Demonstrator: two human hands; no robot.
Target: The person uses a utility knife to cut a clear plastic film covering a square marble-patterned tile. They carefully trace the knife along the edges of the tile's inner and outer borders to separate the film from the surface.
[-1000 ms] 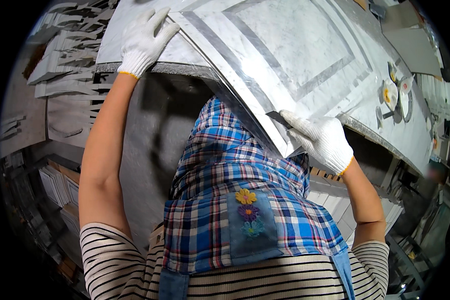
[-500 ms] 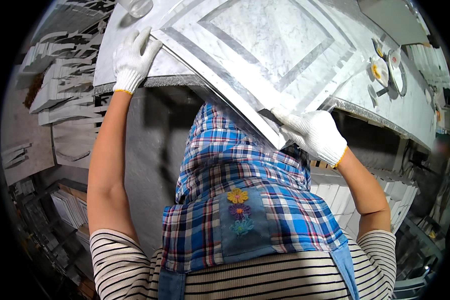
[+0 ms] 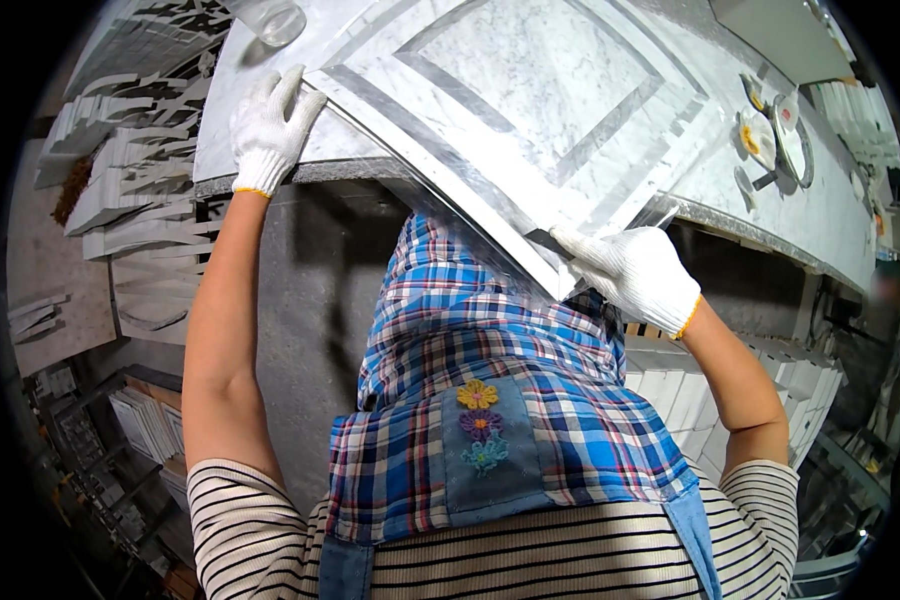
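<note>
A square white marble panel (image 3: 530, 95) with inlaid grey bands lies turned on the table, its near corner jutting past the edge toward my apron. My left hand (image 3: 273, 125), in a white knitted glove, rests on the tabletop at the panel's left corner, fingers apart, the fingertips by its edge. At the near corner my gloved right hand (image 3: 638, 272) is closed round the panel, thumb on top; its other fingers are mostly hidden beneath. A small dark patch (image 3: 545, 240) shows by that thumb; I cannot tell whether it is loose or part of the panel.
The pale marble table (image 3: 345, 140) has a rough grey front edge. A clear cup (image 3: 278, 22) stands at the far left. White discs (image 3: 758, 138) and small tools lie on the right. Stacked pale strips (image 3: 135, 170) fill the left side; white blocks (image 3: 695, 390) stand below right.
The view has shifted slightly. Both hands keep their places on the panel, with the right thumb drawn back a little along the near corner.
</note>
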